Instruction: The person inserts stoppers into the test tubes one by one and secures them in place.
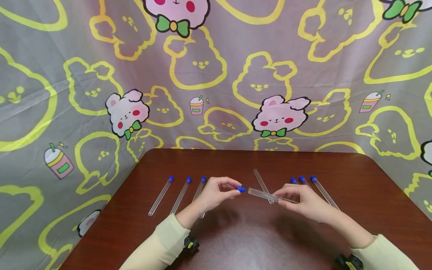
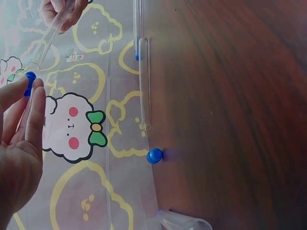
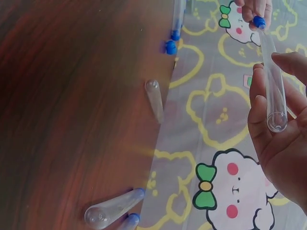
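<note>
Fingertips of my left hand (image 1: 216, 193) pinch a small blue cap (image 1: 241, 189) by its wide end, its narrower end pointing right. My right hand (image 1: 305, 202) holds a clear test tube (image 1: 261, 194) between thumb and fingers, tilted slightly, with its mouth toward the cap. A short gap separates cap and mouth in the head view. In the right wrist view, the tube's rounded bottom (image 3: 277, 122) lies over the palm and the tube looks hollow. Behind the held tube, an uncapped test tube (image 1: 260, 178) lies slantwise on the table.
Blue-capped test tubes lie on the brown table (image 1: 229, 161): three at left, including one tube (image 1: 161, 197), and three at right, including another tube (image 1: 324, 191). Another blue cap (image 2: 154, 155) shows on the table in the left wrist view. A patterned curtain (image 1: 229, 75) hangs behind.
</note>
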Demonstrator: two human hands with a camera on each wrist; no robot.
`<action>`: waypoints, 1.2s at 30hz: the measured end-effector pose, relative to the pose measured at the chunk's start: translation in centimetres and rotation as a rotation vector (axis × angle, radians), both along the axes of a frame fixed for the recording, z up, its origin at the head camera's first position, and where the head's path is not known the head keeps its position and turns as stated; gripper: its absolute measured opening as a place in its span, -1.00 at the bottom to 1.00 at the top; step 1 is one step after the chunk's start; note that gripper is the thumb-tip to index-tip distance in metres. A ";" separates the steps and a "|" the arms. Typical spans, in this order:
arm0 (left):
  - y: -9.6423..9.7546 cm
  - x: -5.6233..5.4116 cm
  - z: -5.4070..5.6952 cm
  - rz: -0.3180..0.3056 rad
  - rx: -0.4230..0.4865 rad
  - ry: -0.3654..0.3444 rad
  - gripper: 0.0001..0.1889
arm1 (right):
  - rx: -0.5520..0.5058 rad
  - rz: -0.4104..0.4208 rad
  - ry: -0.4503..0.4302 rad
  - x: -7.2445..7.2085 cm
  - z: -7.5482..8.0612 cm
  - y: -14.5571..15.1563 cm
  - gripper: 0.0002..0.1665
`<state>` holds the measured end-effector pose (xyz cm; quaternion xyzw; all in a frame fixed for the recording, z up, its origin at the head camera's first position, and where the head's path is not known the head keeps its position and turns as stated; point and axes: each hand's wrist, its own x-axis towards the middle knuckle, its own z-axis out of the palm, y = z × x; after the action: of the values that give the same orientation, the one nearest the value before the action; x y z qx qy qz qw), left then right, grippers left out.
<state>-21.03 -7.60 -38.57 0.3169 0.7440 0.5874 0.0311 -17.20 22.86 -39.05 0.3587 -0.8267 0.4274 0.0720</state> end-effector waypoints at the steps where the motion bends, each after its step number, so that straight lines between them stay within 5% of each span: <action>1: 0.0 0.0 -0.1 -0.004 0.006 -0.002 -0.79 | 0.001 0.005 -0.002 0.0 0.0 -0.1 -0.74; 16: 0.4 -0.3 -0.9 -0.011 0.026 0.023 -0.79 | 0.006 0.002 -0.022 -0.3 0.2 -1.0 -0.77; 27: 1.6 -0.2 -1.6 -0.090 0.275 -0.034 -0.77 | -0.110 -0.007 0.043 -0.1 0.2 -1.7 -0.74; 36: 2.2 -0.2 -2.0 -0.109 0.356 -0.043 -0.74 | -0.136 0.008 0.176 0.0 0.6 -2.0 -0.63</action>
<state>-21.20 -5.43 -40.55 0.3445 0.6091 0.7140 0.0221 -17.19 20.83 -38.47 0.3926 -0.7849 0.4495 0.1665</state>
